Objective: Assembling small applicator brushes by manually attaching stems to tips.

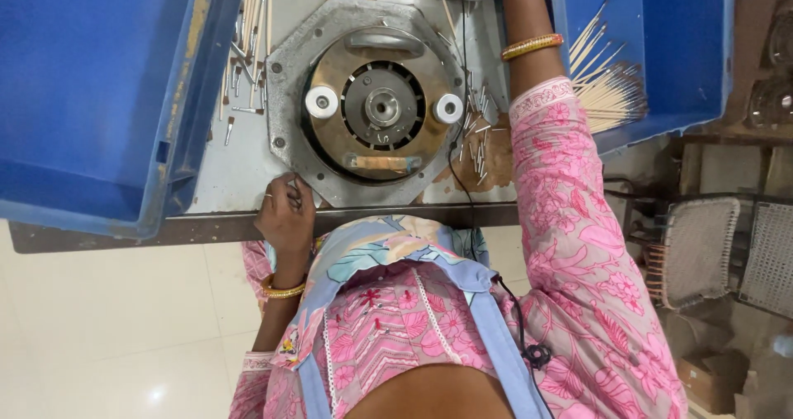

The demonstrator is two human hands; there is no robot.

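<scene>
Grey metal worktop (pixel 223 167) between two blue plastic bins, one at left (pixel 91 97), one at right (pixel 661 47) holding thin wooden sticks (pixel 607 89). Bolted at centre, an octagonal metal plate (pixel 285 80) around a round brass-coloured fixture (pixel 382 109) with two white rollers (pixel 322 102). Short metal pins (pixel 477 130) strewn beside it. Left hand (pixel 285 213) rested at the near table edge, fingers curled shut on something small; what, impossible to tell. Right hand out of view past the top edge, only the forearm (pixel 524 23) with an orange bangle (pixel 531 46) shown, stretched toward the far side.
</scene>
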